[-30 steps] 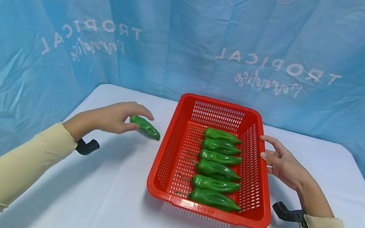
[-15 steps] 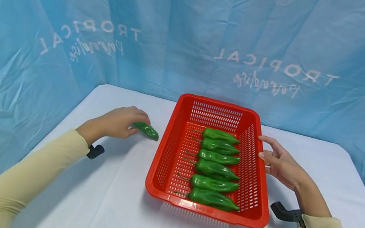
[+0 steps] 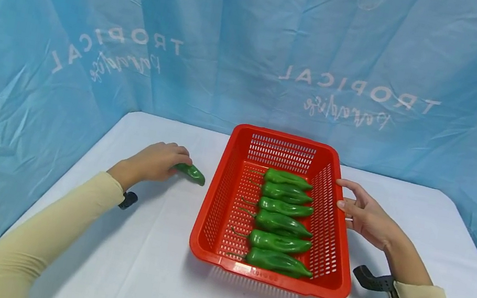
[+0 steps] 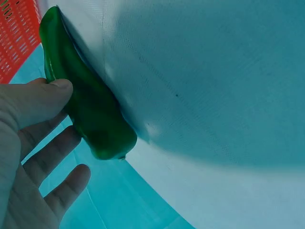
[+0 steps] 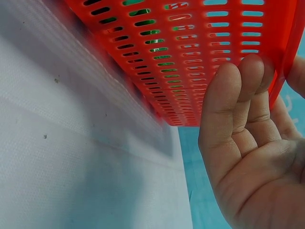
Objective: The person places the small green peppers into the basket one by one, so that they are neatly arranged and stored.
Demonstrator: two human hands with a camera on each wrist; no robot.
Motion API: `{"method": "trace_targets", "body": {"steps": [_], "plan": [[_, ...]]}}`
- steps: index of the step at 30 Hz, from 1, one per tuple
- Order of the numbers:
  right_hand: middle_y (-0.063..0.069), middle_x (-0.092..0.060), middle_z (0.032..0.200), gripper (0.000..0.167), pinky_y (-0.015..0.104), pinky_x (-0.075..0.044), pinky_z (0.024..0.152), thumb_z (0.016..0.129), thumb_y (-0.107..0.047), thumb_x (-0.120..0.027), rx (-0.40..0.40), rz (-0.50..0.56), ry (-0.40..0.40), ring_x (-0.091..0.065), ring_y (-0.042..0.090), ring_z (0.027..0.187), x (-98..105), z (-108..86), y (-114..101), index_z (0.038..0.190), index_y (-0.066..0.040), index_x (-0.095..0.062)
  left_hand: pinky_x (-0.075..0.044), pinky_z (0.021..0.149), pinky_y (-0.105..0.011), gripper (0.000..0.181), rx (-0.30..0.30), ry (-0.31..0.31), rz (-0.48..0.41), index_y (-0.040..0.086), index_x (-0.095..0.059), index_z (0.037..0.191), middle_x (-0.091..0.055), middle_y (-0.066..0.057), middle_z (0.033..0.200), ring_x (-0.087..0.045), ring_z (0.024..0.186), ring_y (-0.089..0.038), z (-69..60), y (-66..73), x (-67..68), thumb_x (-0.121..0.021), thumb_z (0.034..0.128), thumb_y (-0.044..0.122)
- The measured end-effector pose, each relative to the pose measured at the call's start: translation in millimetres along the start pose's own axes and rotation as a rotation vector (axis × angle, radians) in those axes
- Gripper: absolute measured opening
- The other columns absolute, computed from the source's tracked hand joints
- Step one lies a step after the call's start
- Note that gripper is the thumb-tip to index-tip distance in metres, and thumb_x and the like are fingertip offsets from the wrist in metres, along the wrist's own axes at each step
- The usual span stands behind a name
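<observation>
My left hand [image 3: 163, 161] pinches a glossy green pepper [image 3: 192, 173] over the table, left of the red basket [image 3: 219, 259]. In the left wrist view the thumb lies on the side of the pepper [image 4: 90, 102], and two other fingers stand apart from it. Its tapered end points toward the basket. My right hand [image 3: 366, 214] holds the basket's right rim, its thumb on the rim and several fingers against the outer wall, as the right wrist view shows with the slotted basket wall [image 5: 186, 57]. Inside the basket, several green peppers [image 3: 282, 224] lie in a row, stems to the left.
A white cloth covers the table [image 3: 161, 263]. Behind and to the left hangs a blue printed curtain [image 3: 257, 40]. Each wrist wears a black strap, and the basket stands right of the table's middle.
My left hand has come down and to the right over the loose pepper, and its fingers have closed on it. The right hand stays on the basket rim; the basket has hardly moved.
</observation>
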State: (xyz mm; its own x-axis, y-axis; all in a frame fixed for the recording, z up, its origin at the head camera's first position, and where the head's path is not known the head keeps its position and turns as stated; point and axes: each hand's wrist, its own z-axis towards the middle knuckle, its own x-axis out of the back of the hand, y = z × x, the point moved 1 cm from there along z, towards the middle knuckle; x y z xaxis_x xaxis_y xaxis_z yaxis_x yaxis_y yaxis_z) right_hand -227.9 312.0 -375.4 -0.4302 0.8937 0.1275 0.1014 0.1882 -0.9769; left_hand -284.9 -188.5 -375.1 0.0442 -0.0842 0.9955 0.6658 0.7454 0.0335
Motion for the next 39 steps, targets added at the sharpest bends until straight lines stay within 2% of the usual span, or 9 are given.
{"method": "trace_targets", "body": {"steps": [10,14,20,27,31,34,36,39], "plan": [[-0.013,-0.071,0.115,0.053,0.037,-0.061,0.082,0.103,-0.018,-0.049,-0.002,-0.005,0.001,-0.073,0.013,0.098,0,0.9,0,0.149,-0.026,-0.024,-0.055,0.086,-0.045,0.026,-0.008,0.045,-0.016,0.012,-0.071,0.108,-0.069,-0.006,0.108,-0.064,0.099,-0.027,4.9,-2.2,-3.9,-0.071,0.0854,-0.001],[-0.013,-0.07,0.116,0.052,0.037,-0.061,0.082,0.103,-0.018,-0.049,0.001,-0.001,-0.002,-0.073,0.013,0.098,0,1.5,0,0.148,-0.026,-0.025,-0.056,0.087,-0.044,0.028,0.001,0.048,-0.029,0.011,-0.069,0.113,-0.069,-0.007,0.107,-0.065,0.098,-0.027,6.6,-2.2,-2.9,-0.069,0.0875,0.0],[-0.012,-0.071,0.115,0.05,0.036,-0.062,0.081,0.104,-0.017,-0.048,0.005,0.01,-0.011,-0.073,0.012,0.097,1,1.6,0,0.147,-0.026,-0.026,-0.056,0.081,-0.043,0.033,0.018,0.026,-0.026,0.011,-0.061,0.123,-0.069,-0.008,0.104,-0.065,0.091,-0.026,11.9,-2.7,-2.5,-0.067,0.091,0.005],[-0.011,-0.071,0.114,0.049,0.037,-0.062,0.081,0.104,-0.017,-0.047,0.007,0.026,-0.026,-0.073,0.012,0.096,1,1.9,3,0.147,-0.026,-0.026,-0.059,0.076,-0.041,0.034,-0.022,0.005,0.052,0.022,-0.062,0.116,-0.071,-0.004,0.103,-0.068,0.085,-0.023,21.8,-1.8,-2.9,-0.066,0.0895,0.0],[-0.01,-0.071,0.114,0.048,0.037,-0.062,0.081,0.104,-0.016,-0.047,0.015,0.033,-0.032,-0.073,0.012,0.096,1,1.7,3,0.146,-0.027,-0.027,-0.059,0.075,-0.042,0.037,-0.063,0.015,0.098,0.024,-0.064,0.115,-0.07,-0.003,0.113,-0.07,0.082,-0.023,26.3,-0.5,-2.8,-0.069,0.0869,-0.001],[-0.011,-0.071,0.115,0.047,0.037,-0.062,0.08,0.104,-0.015,-0.047,0.023,0.032,-0.038,-0.073,0.012,0.096,1,1.0,2,0.145,-0.027,-0.027,-0.06,0.073,-0.04,0.036,-0.073,0.004,0.104,0.024,-0.063,0.111,-0.068,-0.002,0.118,-0.067,0.073,-0.021,29.1,0.4,-2.1,-0.068,0.0862,-0.002],[-0.01,-0.071,0.115,0.048,0.037,-0.062,0.08,0.104,-0.015,-0.047,0.022,0.032,-0.038,-0.073,0.012,0.096,1,0.5,1,0.146,-0.027,-0.027,-0.059,0.073,-0.039,0.033,-0.061,-0.019,0.082,0.023,-0.064,0.109,-0.068,-0.003,0.118,-0.063,0.071,-0.02,30.6,0.9,-1.5,-0.066,0.0872,-0.002],[-0.01,-0.071,0.114,0.049,0.037,-0.062,0.08,0.104,-0.015,-0.047,0.014,0.032,-0.03,-0.073,0.012,0.096,1,0.6,0,0.146,-0.026,-0.026,-0.058,0.077,-0.04,0.031,-0.023,-0.06,-0.012,0.019,-0.066,0.11,-0.068,-0.005,0.12,-0.062,0.079,-0.021,31.3,-0.6,-2.4,-0.06,0.0899,-0.004]]}}
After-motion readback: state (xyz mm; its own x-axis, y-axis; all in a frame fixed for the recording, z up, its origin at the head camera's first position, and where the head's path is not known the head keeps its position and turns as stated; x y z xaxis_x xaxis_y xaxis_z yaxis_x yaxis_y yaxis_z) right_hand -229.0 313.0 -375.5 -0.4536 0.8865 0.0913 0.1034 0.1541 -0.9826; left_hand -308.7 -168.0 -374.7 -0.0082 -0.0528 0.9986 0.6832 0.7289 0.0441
